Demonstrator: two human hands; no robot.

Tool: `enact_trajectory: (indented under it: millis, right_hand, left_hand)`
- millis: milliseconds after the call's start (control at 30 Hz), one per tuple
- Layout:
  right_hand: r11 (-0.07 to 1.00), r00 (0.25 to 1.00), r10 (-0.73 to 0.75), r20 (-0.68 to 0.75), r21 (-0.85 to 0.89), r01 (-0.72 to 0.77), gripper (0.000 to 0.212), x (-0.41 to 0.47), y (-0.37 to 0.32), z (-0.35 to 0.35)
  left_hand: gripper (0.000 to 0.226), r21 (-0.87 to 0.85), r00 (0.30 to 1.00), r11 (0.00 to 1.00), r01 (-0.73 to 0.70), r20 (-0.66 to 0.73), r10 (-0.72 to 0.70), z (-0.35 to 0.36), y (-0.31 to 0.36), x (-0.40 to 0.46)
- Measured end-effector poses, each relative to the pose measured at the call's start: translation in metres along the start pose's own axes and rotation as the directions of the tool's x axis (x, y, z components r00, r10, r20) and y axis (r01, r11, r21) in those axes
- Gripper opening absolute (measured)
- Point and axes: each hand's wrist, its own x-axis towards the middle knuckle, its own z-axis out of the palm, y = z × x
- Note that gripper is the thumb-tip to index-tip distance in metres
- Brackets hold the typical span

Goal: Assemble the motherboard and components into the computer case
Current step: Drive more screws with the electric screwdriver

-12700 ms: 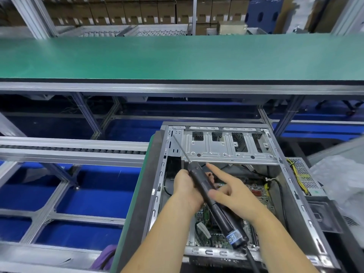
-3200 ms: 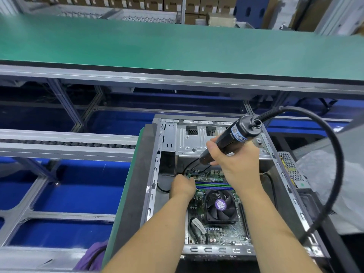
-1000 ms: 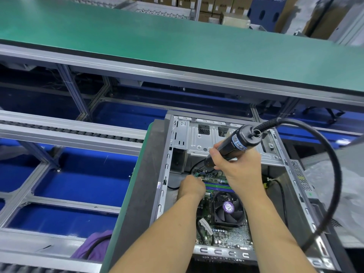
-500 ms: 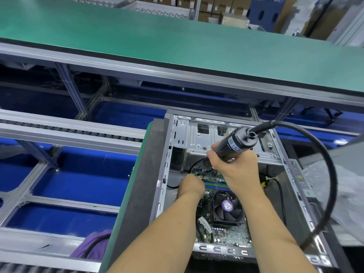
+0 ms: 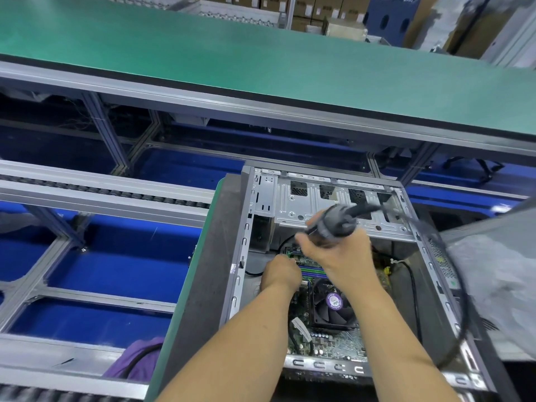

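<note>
Right hand (image 5: 342,252) grips a blurred black electric screwdriver (image 5: 333,224); left hand (image 5: 280,272), grasp hidden, rests on the green motherboard (image 5: 327,342), whose purple fan label (image 5: 334,301) seems unreadable.

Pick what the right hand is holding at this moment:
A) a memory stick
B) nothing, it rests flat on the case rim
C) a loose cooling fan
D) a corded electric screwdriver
D: the right hand has its grip curled round the dark barrel of the electric screwdriver, whose black cord loops out to the right, above the motherboard in the computer case.
</note>
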Motion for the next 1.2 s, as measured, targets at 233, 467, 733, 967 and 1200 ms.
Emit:
enact_trajectory:
  millis: [233,467,733,967,1200]
  right_hand:
    - [0.996,0.992,-0.024,-0.124,-0.094,0.012,0.034,0.0,0.007,-0.003]
    - [0.997,0.981,0.033,-0.193,0.072,-0.019,0.031,-0.005,0.001,-0.01]
    - [0.968,0.962,0.071,-0.265,0.25,-0.002,0.027,-0.009,-0.005,-0.018]
    - [0.991,0.965,-0.046,-0.259,0.11,0.076,0.036,-0.016,-0.003,-0.024]
    - [0.999,0.991,-0.015,-0.13,0.042,0.021,0.038,-0.033,-0.006,-0.025]
  left_hand:
    - [0.028,-0.044,0.998,0.997,0.064,0.002,-0.064,0.0,-0.001,0.0]
    - [0.033,-0.044,0.995,0.994,0.099,-0.007,-0.099,0.002,0.0,0.001]
    - [0.035,-0.055,0.993,0.992,0.118,0.006,-0.118,0.003,0.001,0.002]
    - [0.038,-0.045,0.994,0.993,0.106,0.006,-0.106,0.001,0.002,0.001]
    - [0.035,-0.049,0.997,0.995,0.083,0.011,-0.083,-0.001,0.001,-0.002]
